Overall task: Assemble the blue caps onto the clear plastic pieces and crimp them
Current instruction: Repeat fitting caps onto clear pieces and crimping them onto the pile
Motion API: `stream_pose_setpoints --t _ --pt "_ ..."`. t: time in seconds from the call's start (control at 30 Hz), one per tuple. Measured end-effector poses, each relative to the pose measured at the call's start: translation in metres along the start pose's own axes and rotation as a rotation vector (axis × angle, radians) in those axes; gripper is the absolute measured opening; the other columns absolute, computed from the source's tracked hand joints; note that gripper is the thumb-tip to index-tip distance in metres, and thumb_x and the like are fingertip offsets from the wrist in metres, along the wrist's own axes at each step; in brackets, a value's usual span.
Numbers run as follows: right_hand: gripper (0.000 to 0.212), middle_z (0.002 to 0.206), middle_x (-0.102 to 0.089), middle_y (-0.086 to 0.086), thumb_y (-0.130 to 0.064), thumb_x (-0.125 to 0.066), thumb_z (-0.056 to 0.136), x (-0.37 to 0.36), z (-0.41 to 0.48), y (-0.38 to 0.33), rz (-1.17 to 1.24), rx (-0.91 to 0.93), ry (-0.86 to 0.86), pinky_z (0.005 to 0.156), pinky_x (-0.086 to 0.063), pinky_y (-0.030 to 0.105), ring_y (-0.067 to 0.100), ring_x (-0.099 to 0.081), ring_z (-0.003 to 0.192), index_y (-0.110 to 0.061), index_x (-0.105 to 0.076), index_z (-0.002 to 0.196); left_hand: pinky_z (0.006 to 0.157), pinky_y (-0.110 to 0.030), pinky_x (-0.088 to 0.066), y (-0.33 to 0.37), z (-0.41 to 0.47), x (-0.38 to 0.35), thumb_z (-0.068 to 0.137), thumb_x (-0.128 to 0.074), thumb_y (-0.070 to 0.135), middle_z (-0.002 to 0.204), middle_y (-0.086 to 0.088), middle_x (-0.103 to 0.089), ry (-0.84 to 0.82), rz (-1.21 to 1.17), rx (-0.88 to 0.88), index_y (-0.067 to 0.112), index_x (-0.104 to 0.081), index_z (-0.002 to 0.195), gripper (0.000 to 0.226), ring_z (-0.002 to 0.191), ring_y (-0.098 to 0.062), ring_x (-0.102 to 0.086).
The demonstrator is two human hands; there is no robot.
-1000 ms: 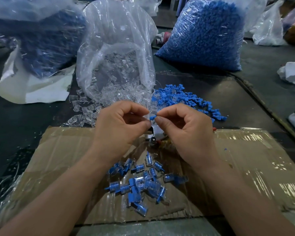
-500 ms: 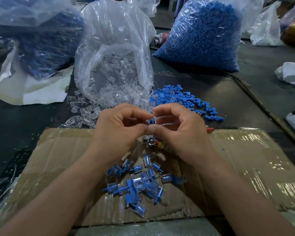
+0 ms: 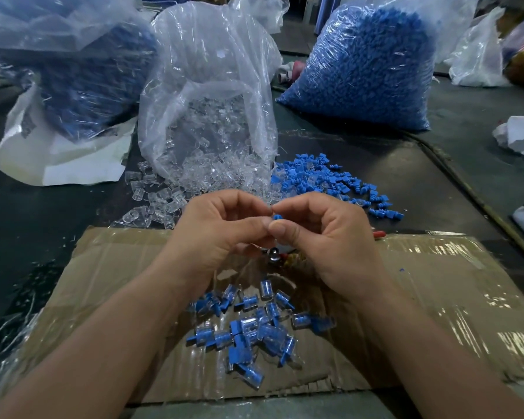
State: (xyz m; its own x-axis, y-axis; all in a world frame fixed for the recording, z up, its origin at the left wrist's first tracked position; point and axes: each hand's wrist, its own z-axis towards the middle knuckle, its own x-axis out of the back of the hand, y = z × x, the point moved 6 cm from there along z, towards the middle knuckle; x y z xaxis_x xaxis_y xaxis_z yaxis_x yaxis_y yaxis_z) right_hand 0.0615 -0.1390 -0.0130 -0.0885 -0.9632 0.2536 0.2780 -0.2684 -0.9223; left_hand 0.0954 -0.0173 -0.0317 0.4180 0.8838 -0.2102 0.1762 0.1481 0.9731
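Fingers (image 3: 280, 229) of left hand (image 3: 218, 234) and right hand (image 3: 330, 237) pinch blue cap (image 3: 277, 217); axis hidden.

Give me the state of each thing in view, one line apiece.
left hand, fingertips pinched at the blue cap.
right hand, pinches the blue cap.
blue cap, held between both hands above the cardboard.
clear-pieces bag, open, spilling onto the table.
loose blue caps, heaped on the table.
assembled pieces, capped, piled on the cardboard.
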Motion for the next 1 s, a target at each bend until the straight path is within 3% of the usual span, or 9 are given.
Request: stream_pose_setpoints --t 0.13,0.33,0.43,0.57,0.83,1.0 --pt "0.021 0.08 -0.071 -0.006 -0.029 -0.07 0.064 -0.003 -0.002 0.001 -0.008 0.005 -0.04 0.069 -0.054 0.018 0.006 -0.068 0.074 -0.027 -0.066 0.085 0.045 -0.019 -0.05 0.001 0.001 0.002 0.046 -0.071 0.014 0.054 -0.003 -0.064 0.027 0.043 -0.013 0.018 -0.069 0.056 0.011 0.047 -0.012 -0.06" --pt "0.027 0.081 -0.066 -0.021 -0.016 -0.072 0.072 -0.002 -0.004 -0.01 -0.139 0.215 -0.014 0.072 -0.05 0.013 -0.001 -0.065 0.079 -0.033 -0.063 0.092 0.043 -0.018 -0.048 0.001 0.002 0.006 0.056 -0.068 0.001 0.053 -0.006 -0.063 0.023 0.046 -0.01 0.015 -0.068 0.054 0.014 0.045 -0.013 -0.059" --pt "0.025 0.08 -0.063 -0.024 -0.021 -0.072 0.073 -0.002 -0.004 -0.013 -0.233 0.285 0.01 0.072 -0.049 0.011 -0.005 -0.063 0.079 -0.026 -0.063 0.095 0.044 -0.018 -0.047 0.0 0.002 0.006 0.049 -0.069 0.009 0.054 -0.006 -0.064 0.001 0.053 0.003 0.017 -0.069 0.054 0.009 0.045 -0.014 -0.06" --pt "0.022 0.089 -0.063 -0.018 -0.027 -0.066 0.077 -0.001 -0.005 -0.016 -0.292 0.337 0.023 0.072 -0.05 0.012 -0.004 -0.063 0.08 -0.023 -0.062 0.098 0.043 -0.019 -0.047 0.0 0.001 0.006 0.041 -0.07 0.021 0.056 -0.008 -0.066 -0.021 -0.011 0.003 0.016 -0.07 0.057 0.016 0.046 -0.016 -0.061" --pt "0.02 0.087 -0.064 -0.012 -0.018 -0.069 0.078 0.001 -0.005 -0.017 -0.344 0.364 0.02 0.072 -0.053 0.017 0.004 -0.064 0.081 -0.01 -0.069 0.096 0.045 -0.018 -0.049 -0.003 0.002 0.006 0.04 -0.076 0.026 0.06 -0.008 -0.068 -0.048 -0.011 0.012 0.017 -0.071 0.059 0.021 0.05 -0.016 -0.063" --pt "0.02 0.089 -0.062 -0.012 -0.005 -0.071 0.074 0.0 -0.005 -0.018 -0.423 0.394 0.024 0.075 -0.052 0.015 0.004 -0.063 0.084 -0.006 -0.07 0.094 0.046 -0.018 -0.05 -0.003 0.003 0.006 0.048 -0.074 0.014 0.06 -0.009 -0.067 -0.072 0.0 0.022 0.015 -0.071 0.059 0.012 0.051 -0.015 -0.063"
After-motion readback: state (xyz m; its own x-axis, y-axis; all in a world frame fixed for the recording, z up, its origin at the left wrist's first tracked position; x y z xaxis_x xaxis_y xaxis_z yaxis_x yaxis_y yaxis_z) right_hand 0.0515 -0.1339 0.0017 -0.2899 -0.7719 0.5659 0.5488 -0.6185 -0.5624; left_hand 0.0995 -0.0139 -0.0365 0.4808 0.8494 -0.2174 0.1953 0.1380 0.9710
